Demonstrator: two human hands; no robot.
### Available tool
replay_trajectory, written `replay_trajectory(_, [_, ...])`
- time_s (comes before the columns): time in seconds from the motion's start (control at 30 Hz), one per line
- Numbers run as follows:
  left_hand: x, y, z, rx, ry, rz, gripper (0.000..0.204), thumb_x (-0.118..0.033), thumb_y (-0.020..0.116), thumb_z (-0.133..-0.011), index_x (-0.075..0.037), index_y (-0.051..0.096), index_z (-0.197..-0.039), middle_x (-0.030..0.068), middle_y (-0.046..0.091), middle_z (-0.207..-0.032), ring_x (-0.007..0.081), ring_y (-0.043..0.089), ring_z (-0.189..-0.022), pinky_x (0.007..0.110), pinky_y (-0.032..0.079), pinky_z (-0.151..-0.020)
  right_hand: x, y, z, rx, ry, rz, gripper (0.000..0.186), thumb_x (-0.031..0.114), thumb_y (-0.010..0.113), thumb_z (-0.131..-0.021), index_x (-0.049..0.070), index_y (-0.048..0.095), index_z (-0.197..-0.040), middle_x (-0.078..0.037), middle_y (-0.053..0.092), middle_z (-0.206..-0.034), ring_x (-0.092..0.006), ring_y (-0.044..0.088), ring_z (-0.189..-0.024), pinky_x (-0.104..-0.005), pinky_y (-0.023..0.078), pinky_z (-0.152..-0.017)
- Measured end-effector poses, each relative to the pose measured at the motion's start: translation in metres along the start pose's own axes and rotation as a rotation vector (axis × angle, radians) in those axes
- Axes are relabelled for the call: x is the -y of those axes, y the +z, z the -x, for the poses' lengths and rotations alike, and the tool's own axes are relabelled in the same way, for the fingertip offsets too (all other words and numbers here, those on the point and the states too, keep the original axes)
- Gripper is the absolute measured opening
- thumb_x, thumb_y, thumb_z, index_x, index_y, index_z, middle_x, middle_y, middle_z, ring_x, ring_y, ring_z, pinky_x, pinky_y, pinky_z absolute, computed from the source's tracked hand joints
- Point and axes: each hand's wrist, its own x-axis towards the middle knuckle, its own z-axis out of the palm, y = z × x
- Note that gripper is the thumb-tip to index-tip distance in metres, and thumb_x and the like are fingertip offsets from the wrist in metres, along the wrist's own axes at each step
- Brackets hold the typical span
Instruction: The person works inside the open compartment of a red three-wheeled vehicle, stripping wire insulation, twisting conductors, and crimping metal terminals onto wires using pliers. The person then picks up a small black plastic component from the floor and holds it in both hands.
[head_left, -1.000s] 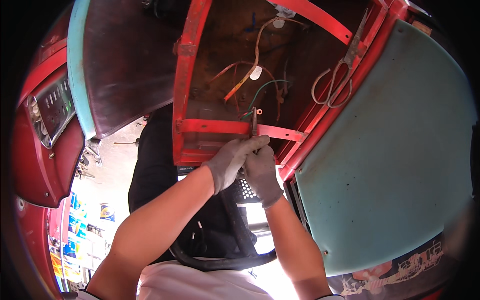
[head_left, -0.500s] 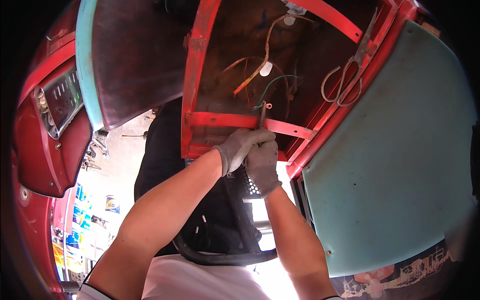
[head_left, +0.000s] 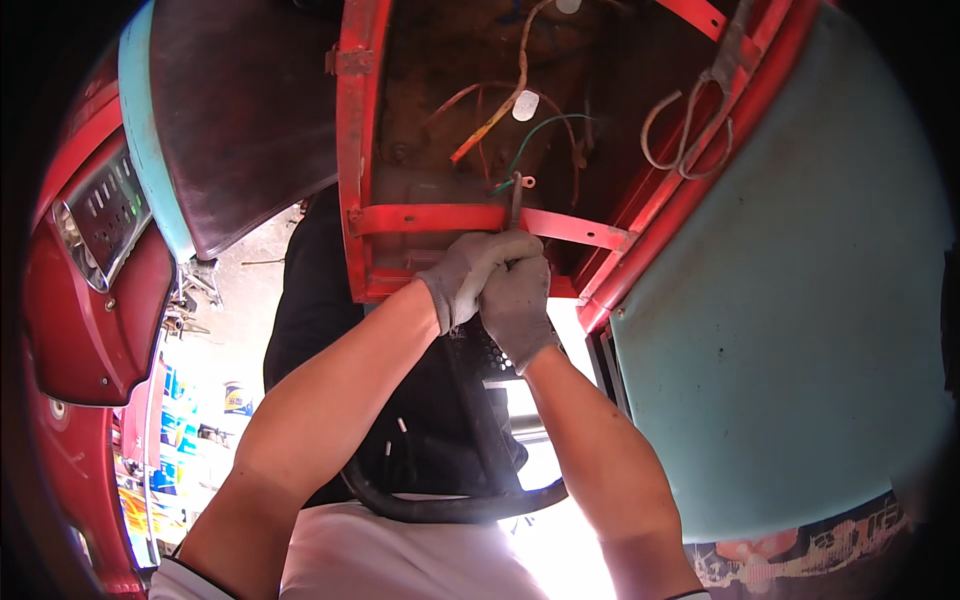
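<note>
The hands (head_left: 515,310) show grey gloves (head_left: 462,275), the frame (head_left: 440,218) is red, one wire (head_left: 545,124) green, the panel (head_left: 780,300) teal.

tool (head_left: 516,205) across crossbar (head_left: 440,218) | wires (head_left: 487,128) inside frame (head_left: 357,140) | scissors (head_left: 714,77) on right rail (head_left: 640,250) | panel (head_left: 770,300) beyond rail

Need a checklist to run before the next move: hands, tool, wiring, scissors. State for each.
1. Both hands gloved: ok. Left hand and right hand both in grey.
2. Hands closed on the metal tool: ok. They press together around its lower part.
3. Tool tip gripping the green wire or ring terminal: cannot tell. It sits right by both.
4. Tool off the red crossbar: cannot tell. It crosses in front; contact is unclear.
5. Orange-yellow wire end secured: not ok. It looks loose.
6. Scissors away from hands: ok. Apart, at the frame's right.
</note>
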Motion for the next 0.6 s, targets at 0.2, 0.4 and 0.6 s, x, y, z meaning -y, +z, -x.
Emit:
replay_trajectory(0.2, [-0.03, 0.039, 0.042, -0.11, -0.128, -0.407, 0.035, -0.035, 0.067, -0.103, -0.002, 0.07, -0.112, 0.0076, 0.072, -0.102, 0.0195, 0.071, -0.101, 0.035, 0.056, -0.089, 0.036, -0.028, 0.012, 0.177, 0.299, -0.473, 0.027, 0.015, 0.066, -0.094, -0.004, 0.066, -0.113, -0.022, 0.074, -0.089, -0.0336, 0.075, -0.09, -0.0465, 0.057, -0.076])
replay_trajectory(0.4, [-0.065, 0.051, 0.085, -0.281, 1.006, -1.284, 0.04, -0.004, 0.068, -0.097, 0.004, 0.055, -0.134, 0.0134, 0.067, -0.12, 0.0126, 0.072, -0.077, 0.028, 0.059, -0.076, 0.036, -0.06, 0.027, 0.189, -0.013, -0.32, 0.017, 0.011, 0.061, -0.094, 0.002, 0.061, -0.109, -0.005, 0.057, -0.071, -0.0133, 0.057, -0.063, -0.0326, 0.045, -0.058])
replay_trajectory(0.6, [-0.064, 0.058, 0.046, -0.194, 0.465, -0.517, 0.03, 0.0, 0.066, -0.098, 0.004, 0.056, -0.126, 0.0106, 0.067, -0.102, 0.012, 0.068, -0.066, 0.026, 0.055, -0.058, 0.064, -0.084, 0.025, 0.348, 0.164, -0.604, 0.031, 0.005, 0.058, -0.09, -0.001, 0.059, -0.12, -0.007, 0.064, -0.096, -0.0151, 0.061, -0.084, -0.0305, 0.051, -0.074])
